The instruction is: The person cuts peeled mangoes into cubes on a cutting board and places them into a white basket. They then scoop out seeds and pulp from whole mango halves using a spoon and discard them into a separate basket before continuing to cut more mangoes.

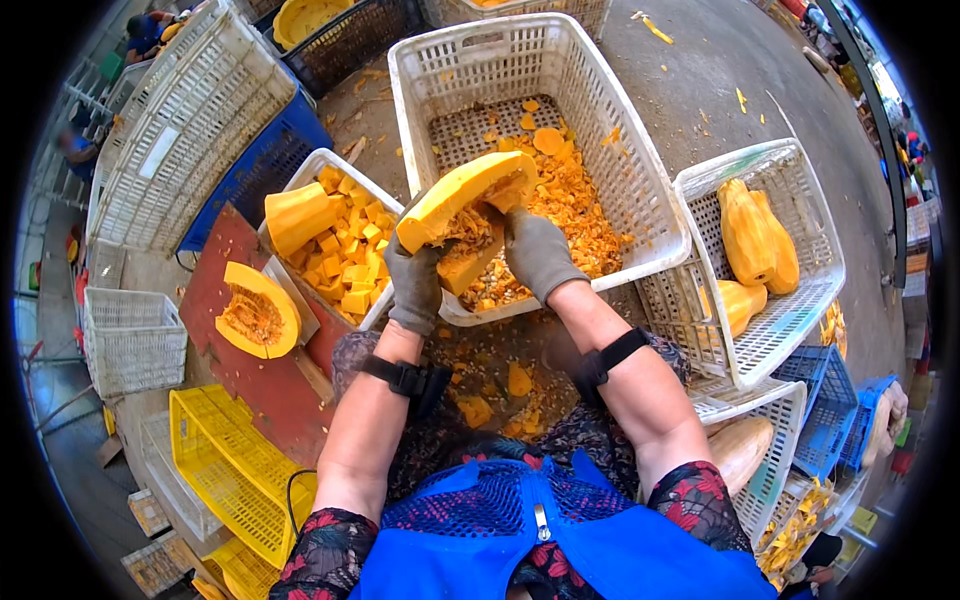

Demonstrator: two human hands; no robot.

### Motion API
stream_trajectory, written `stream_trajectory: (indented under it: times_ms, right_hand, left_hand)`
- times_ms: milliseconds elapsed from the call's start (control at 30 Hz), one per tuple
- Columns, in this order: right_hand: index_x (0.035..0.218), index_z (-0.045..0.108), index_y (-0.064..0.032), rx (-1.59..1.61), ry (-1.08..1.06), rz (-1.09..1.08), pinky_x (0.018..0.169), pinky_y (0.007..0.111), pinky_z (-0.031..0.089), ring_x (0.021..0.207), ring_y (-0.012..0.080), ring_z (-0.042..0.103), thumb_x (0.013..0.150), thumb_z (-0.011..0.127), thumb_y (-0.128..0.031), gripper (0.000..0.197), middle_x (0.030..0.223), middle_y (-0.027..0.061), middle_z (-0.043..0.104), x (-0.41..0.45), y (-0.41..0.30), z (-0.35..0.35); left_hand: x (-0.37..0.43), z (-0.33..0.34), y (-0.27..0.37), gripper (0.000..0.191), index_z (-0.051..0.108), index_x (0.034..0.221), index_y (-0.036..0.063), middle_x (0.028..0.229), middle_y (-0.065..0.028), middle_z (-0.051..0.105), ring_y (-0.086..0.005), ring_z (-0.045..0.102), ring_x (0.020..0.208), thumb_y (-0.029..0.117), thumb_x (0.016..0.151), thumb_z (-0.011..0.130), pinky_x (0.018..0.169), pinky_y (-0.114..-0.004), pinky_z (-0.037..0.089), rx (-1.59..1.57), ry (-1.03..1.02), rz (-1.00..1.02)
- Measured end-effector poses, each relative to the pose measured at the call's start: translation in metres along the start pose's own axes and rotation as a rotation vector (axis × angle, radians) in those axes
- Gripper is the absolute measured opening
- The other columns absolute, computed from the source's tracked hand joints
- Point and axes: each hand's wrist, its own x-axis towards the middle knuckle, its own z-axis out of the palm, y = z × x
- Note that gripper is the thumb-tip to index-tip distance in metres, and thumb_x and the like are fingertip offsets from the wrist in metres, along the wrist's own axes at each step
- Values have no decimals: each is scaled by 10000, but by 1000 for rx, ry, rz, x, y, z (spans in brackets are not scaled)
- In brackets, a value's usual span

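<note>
A halved squash (457,195) with orange flesh and stringy pulp in its hollow is held above a large white plastic crate (405,112). My left hand (414,289), in a grey glove, grips its near left end. My right hand (538,251), gloved alike, is at the hollow on the right side; its fingers are partly hidden, and I cannot tell whether they hold a tool. Below, squash pulp and seeds (577,210) cover part of the crate floor. To the left, another squash half (259,311) lies cut side up on a red board (247,390), beside a broad knife blade (296,296).
A white crate of squash cubes (352,247) also holds a larger squash piece (300,217). On the right, a tilted white crate (817,247) contains peeled squashes (750,232). Yellow crates (232,457) stand at lower left, stacked white crates (195,127) at upper left. Scraps litter the floor (517,345).
</note>
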Motion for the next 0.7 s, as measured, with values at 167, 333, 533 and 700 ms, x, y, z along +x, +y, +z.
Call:
stream_trajectory:
  times_ms: [167, 333, 533, 700]
  right_hand:
    - [947, 593, -4, -86, -82, -78, 720, 462, 508, 834, 396, 634, 822, 557, -103, 163, 822, 234, 644, -15, -17, -8]
    - [969, 572, -3, -42, 83, -12, 699, 465, 513, 818, 382, 645, 827, 555, -96, 171, 817, 222, 651, -3, -12, -20]
    - [943, 573, -15, -109, -12, -82, 704, 469, 504, 799, 392, 633, 830, 515, -99, 152, 809, 227, 642, -4, -8, -1]
    - [998, 592, -22, -29, -31, -82, 734, 472, 491, 847, 392, 624, 847, 491, -108, 201, 851, 236, 637, -12, -14, -20]
  left_hand:
    - [3, -3, -7, 315, 568, 1062, -28, 1000, -93, 626, -213, 633, 895, -72, 762, 482, 769, -318, 541, -19, 53, -29]
    - [4, -1, -3, 326, 580, 1054, -35, 976, -76, 640, -174, 629, 878, -101, 742, 515, 755, -286, 537, -101, 32, -63]
    - [6, 0, -6, 304, 565, 1044, -35, 987, -80, 637, -191, 631, 883, -99, 758, 484, 759, -296, 541, -14, 32, 10]
    - [11, -3, -12, 311, 557, 1067, -27, 1002, -100, 625, -222, 633, 888, -53, 759, 520, 783, -341, 540, -184, 69, -70]
